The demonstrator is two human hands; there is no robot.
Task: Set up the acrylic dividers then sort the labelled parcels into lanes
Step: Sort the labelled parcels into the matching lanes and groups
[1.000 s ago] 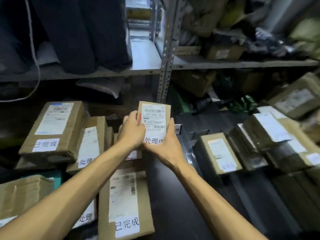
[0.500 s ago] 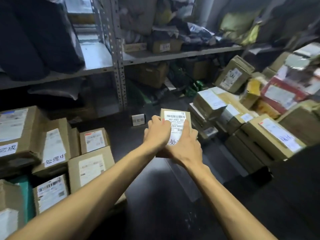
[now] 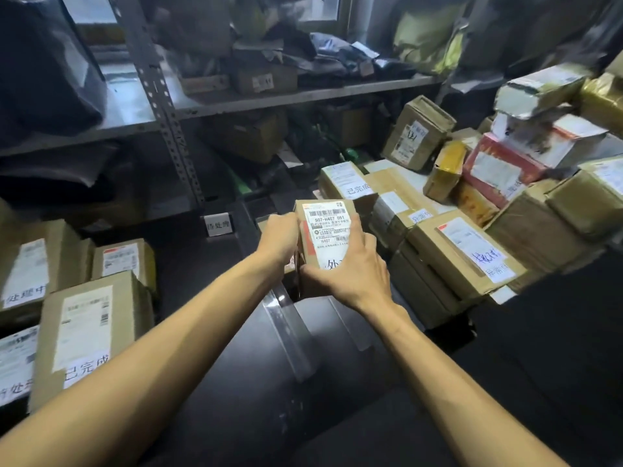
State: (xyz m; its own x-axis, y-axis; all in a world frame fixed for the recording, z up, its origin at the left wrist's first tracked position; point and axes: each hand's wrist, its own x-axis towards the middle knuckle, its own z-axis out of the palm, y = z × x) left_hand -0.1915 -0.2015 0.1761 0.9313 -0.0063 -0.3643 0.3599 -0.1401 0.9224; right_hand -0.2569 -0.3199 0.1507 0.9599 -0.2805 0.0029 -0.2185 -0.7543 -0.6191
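Note:
A small brown parcel (image 3: pixel 325 230) with a white barcode label is held between both hands above the dark table. My left hand (image 3: pixel 281 239) grips its left side. My right hand (image 3: pixel 350 267) wraps its lower right corner, fingers over part of the label. Just below the parcel a clear acrylic divider (image 3: pixel 286 328) stands on the table, running toward me. A small white lane sign (image 3: pixel 218 225) stands at the back of the table. Labelled parcels (image 3: pixel 91 328) lie in the left lanes.
A heap of cardboard parcels (image 3: pixel 462 254) fills the right side, reaching the table edge. A metal shelf post (image 3: pixel 161 106) and a shelf with boxes and bags rise behind the table. Dark table surface (image 3: pixel 209 382) shows between my forearms.
The view has swung right, and both hands have carried the parcel rightward from the left stacks to above the acrylic divider. My right hand now covers more of the label.

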